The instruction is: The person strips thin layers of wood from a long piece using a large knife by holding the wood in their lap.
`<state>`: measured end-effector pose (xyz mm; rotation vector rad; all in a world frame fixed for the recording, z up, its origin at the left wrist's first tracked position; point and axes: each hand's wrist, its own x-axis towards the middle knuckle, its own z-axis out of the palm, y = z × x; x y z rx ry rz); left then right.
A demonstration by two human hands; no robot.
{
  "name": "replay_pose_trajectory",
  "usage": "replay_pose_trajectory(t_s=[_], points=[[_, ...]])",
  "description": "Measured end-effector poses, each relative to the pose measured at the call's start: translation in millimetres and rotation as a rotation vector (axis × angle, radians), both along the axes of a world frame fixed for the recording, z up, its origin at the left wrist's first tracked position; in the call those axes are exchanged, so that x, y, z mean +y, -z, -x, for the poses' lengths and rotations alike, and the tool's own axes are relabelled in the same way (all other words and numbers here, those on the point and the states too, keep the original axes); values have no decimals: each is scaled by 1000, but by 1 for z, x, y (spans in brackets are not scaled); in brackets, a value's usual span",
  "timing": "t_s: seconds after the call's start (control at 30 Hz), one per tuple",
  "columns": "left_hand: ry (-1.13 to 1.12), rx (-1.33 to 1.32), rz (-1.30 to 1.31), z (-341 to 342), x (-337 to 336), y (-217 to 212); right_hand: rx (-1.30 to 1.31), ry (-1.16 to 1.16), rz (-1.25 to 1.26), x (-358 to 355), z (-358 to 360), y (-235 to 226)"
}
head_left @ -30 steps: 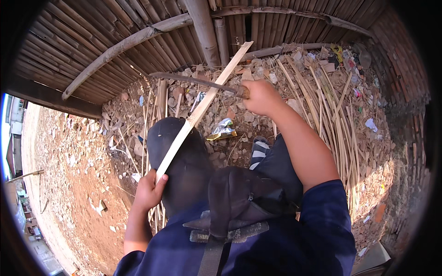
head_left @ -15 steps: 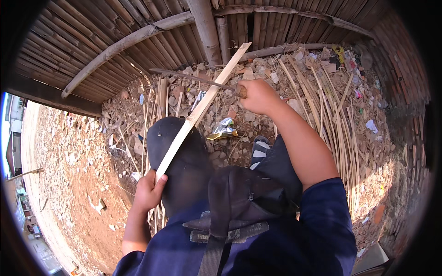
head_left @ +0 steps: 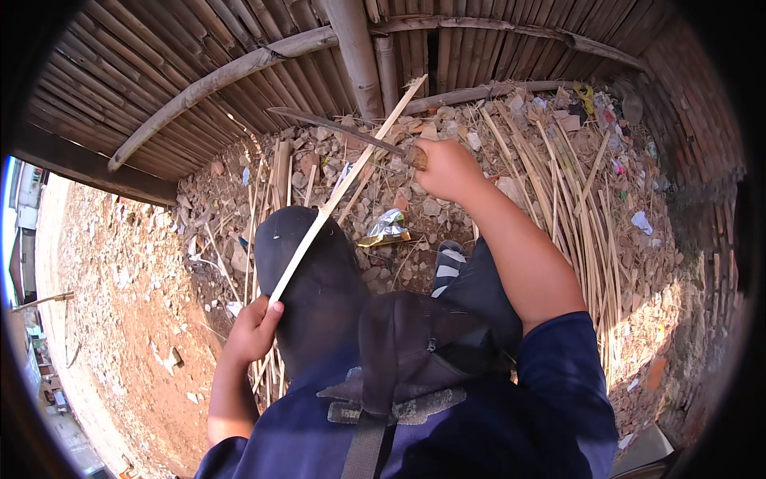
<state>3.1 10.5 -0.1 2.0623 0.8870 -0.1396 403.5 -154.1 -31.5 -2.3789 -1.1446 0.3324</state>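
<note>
A long pale bamboo strip (head_left: 305, 241) slants up and away over my dark-trousered left knee. My left hand (head_left: 254, 327) is closed round its near end, thumb along the top. In my right hand (head_left: 448, 170) is the wooden handle of a long-bladed knife (head_left: 339, 128), fingers wrapped about it. The dark blade points left and crosses the strip in its far half; whether the edge touches the strip I cannot tell. A second thin pale piece (head_left: 357, 194) shows just right of the strip, below the blade.
Loose bamboo strips (head_left: 586, 231) lie in a bundle on the stony ground to the right. A crumpled silver and gold wrapper (head_left: 386, 228) lies between my legs. Ahead stands a bamboo slat wall (head_left: 239, 48) with a pole (head_left: 355, 60); at right is a brick wall (head_left: 702, 152).
The strip has been turned in my left hand, so its narrow side now shows instead of its broad face. The knife blade shows wider, and its tip has shifted slightly right and up.
</note>
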Motion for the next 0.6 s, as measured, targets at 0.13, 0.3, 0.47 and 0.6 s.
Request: replay_pose_trajectory(t_s=[0.13, 0.3, 0.47, 0.6], points=[[10, 5, 22, 8, 0, 1, -92, -145, 41, 2, 35, -24], [-59, 24, 114, -5, 1, 8, 164, -21, 62, -3, -11, 7], [6, -11, 7, 7, 1, 4, -46, -120, 42, 3, 24, -13], [18, 0, -71, -6, -3, 1, -130, -262, 223, 4, 27, -31]])
